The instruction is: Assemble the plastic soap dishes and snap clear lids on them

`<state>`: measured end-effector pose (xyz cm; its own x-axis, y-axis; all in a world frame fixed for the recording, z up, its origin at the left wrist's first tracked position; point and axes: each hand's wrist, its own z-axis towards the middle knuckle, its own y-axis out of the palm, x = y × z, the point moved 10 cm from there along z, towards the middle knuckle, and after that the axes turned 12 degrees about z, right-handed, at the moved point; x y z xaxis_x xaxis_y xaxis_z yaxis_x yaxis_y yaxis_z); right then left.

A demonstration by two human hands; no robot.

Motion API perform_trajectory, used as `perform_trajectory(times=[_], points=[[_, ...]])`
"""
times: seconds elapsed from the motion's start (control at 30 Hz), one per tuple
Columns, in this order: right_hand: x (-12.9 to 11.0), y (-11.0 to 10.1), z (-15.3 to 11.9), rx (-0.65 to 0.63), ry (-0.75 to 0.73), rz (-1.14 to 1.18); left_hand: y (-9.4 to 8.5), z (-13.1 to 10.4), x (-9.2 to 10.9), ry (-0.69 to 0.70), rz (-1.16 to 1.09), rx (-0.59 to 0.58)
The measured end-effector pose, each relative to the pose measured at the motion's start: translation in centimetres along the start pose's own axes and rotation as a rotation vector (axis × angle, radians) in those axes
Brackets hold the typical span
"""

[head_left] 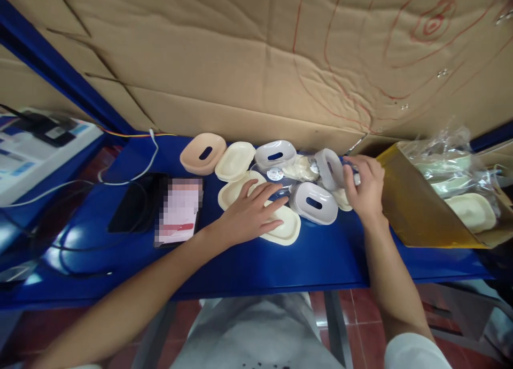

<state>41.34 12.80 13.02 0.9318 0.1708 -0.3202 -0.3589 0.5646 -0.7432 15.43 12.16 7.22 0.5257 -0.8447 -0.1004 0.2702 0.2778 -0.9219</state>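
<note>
1. Nearest: cream tray (285, 227) on the blue counter (320, 259); its left part sits under the left hand (250, 214).
2. Left hand: fingers spread apart over the tray, none seen closed on anything; contact unclear.
3. Near grey dish (315, 215), slotted, just right of the tray, between the hands.
4. Right hand (365, 190): thumb and fingers bent about a small pale item (356, 179); cannot tell if clamped.
5. Key relation: far grey dish (325, 164) lies just left of the right fingers, long axis roughly near-far; right hand nearer.
6. Farther left: peach dish (193, 157), before the cardboard (200, 53).
</note>
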Motion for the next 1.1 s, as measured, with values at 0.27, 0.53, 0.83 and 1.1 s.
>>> perform_trajectory(times=[0.27,0.53,0.83,1.1], points=[[-14.2,5.7,-6.4,-0.506,-0.540,0.236,-0.4,-3.8,3.7,0.089,0.073,-0.134],[-9.5,2.5,-3.3,-0.452,-0.369,0.192,-0.6,-5.0,5.0,0.113,-0.049,-0.094],[-6.4,5.4,-7.2,-0.895,-0.080,0.287,-0.1,-5.7,3.1,0.068,-0.253,-0.158],[-10.5,4.7,-7.0,-0.839,-0.289,0.335,0.3,-5.6,2.1,-0.049,-0.407,-0.123]])
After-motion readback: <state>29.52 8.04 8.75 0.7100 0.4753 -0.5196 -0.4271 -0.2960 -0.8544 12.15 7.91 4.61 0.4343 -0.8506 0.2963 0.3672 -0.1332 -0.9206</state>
